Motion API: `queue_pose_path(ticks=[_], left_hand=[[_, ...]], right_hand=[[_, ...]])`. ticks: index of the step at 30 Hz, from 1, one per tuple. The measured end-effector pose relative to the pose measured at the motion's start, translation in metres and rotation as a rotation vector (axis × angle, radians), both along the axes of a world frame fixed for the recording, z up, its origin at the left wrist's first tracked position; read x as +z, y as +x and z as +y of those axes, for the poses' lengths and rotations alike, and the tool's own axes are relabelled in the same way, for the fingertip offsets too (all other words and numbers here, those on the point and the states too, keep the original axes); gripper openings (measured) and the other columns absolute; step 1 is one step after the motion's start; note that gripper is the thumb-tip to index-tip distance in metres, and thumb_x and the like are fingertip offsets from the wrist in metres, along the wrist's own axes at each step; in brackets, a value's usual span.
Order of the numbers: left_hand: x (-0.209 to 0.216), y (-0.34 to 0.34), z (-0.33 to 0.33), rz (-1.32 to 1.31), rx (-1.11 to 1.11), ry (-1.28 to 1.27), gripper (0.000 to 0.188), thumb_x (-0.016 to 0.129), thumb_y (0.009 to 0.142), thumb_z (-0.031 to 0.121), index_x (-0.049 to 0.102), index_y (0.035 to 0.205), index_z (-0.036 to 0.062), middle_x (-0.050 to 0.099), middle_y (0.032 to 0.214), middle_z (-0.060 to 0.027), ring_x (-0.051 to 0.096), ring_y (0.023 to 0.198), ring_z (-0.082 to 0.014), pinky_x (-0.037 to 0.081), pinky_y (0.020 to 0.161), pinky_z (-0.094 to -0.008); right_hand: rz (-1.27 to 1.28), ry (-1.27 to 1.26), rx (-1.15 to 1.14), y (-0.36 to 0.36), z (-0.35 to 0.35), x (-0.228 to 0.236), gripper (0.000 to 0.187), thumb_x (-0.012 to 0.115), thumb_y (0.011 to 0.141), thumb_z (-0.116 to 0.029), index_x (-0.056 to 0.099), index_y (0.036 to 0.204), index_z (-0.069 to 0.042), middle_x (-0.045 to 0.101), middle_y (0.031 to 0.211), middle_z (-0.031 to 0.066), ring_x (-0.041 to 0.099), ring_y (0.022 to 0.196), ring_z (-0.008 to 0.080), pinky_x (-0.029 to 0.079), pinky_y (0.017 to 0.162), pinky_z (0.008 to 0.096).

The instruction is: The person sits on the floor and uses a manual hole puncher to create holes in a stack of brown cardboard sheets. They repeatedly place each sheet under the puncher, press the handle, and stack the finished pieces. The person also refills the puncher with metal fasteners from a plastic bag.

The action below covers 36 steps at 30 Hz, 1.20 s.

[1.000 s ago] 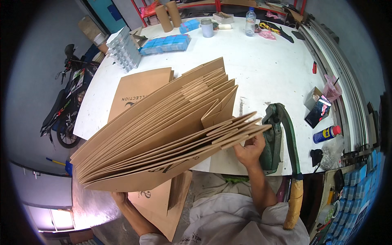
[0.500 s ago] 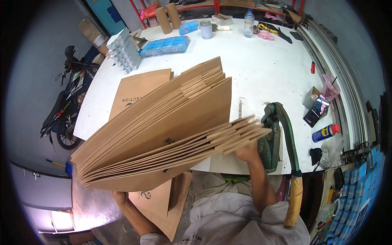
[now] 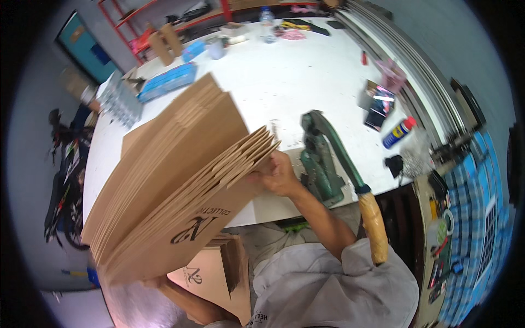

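Note:
A thick, fanned stack of flat brown paper bags (image 3: pixel 180 218) is held up slantwise in front of me, its layers spread into two main bunches. At its right end my right hand (image 3: pixel 280 174) is closed on the edges of the nearer bunch. My left hand (image 3: pixel 155 281) grips the stack's lower left edge from below, its fingers mostly hidden by the paper. Just right of my right hand stands a green hand-lever press (image 3: pixel 322 164) with a tan wrapped handle (image 3: pixel 373 227). More brown bags (image 3: pixel 210 273) lie below the stack, near my left forearm.
The white table (image 3: pixel 311 76) carries blue packs (image 3: pixel 168 82), a pale stacked pile (image 3: pixel 119 101), a water bottle (image 3: pixel 267 26), a phone (image 3: pixel 380 106) and a spray can (image 3: pixel 399 132). Another brown bag (image 3: pixel 131 136) lies partly behind the stack. A motorbike (image 3: pixel 68 180) stands at left.
The stack has tilted more steeply, and the printed face of its nearer bunch now shows. My right hand has come into fuller view at its end. The whole view has turned and shifted.

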<state>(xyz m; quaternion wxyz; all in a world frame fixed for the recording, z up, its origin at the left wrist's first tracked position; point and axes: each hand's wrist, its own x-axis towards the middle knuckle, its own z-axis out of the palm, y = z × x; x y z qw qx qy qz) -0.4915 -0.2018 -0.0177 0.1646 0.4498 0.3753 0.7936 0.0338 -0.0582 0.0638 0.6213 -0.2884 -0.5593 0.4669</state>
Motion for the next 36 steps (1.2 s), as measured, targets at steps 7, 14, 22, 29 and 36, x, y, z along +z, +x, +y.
queue_pose_path(ticks=[7, 14, 22, 29, 36], left_hand=[[0.043, 0.051, 0.01, 0.037, 0.075, -0.117, 0.041, 0.067, 0.1, 0.014, 0.055, 0.134, -0.0062, 0.061, 0.132, -0.0182, 0.063, 0.115, -0.0259, 0.054, 0.098, -0.0415], [0.073, 0.081, 0.019, 0.05, 0.021, -0.196, 0.045, 0.067, 0.1, 0.014, 0.052, 0.137, -0.0067, 0.059, 0.136, -0.0182, 0.061, 0.119, -0.0263, 0.051, 0.102, -0.0409], [0.106, 0.099, 0.024, 0.073, -0.037, -0.264, 0.05, 0.068, 0.099, 0.013, 0.049, 0.141, -0.0073, 0.056, 0.141, -0.0182, 0.058, 0.125, -0.0267, 0.048, 0.106, -0.0402], [0.161, 0.1, 0.044, 0.056, -0.098, -0.276, 0.054, 0.069, 0.099, 0.013, 0.047, 0.144, -0.0077, 0.053, 0.145, -0.0183, 0.056, 0.129, -0.027, 0.046, 0.11, -0.0397], [0.258, 0.103, 0.071, 0.383, 0.022, -0.329, 0.048, 0.067, 0.103, 0.024, 0.056, 0.135, -0.0113, 0.061, 0.134, -0.0167, 0.06, 0.119, -0.0245, 0.049, 0.102, -0.0368]], right_hand=[[0.038, 0.05, 0.046, 0.016, -0.019, 0.02, 0.058, 0.084, 0.083, -0.002, 0.058, 0.135, 0.003, 0.068, 0.128, 0.0092, 0.061, 0.12, 0.0159, 0.048, 0.106, 0.0348], [0.094, 0.01, 0.115, 0.019, -0.031, 0.033, 0.057, 0.082, 0.084, -0.001, 0.056, 0.135, 0.004, 0.067, 0.13, 0.0108, 0.061, 0.121, 0.017, 0.048, 0.106, 0.0353], [-0.029, 0.08, 0.002, 0.042, -0.09, 0.046, 0.053, 0.08, 0.086, -0.002, 0.057, 0.133, 0.004, 0.068, 0.126, 0.0118, 0.062, 0.117, 0.0173, 0.049, 0.103, 0.0345], [0.001, 0.026, 0.037, 0.057, -0.155, 0.007, 0.043, 0.078, 0.083, -0.002, 0.061, 0.122, 0.003, 0.07, 0.116, 0.0104, 0.066, 0.108, 0.0156, 0.052, 0.094, 0.0319], [-0.11, 0.188, 0.01, 0.061, -0.208, 0.002, 0.029, 0.077, 0.077, 0.0, 0.054, 0.094, -0.004, 0.062, 0.093, 0.0126, 0.066, 0.085, 0.0254, 0.05, 0.072, 0.0353]])
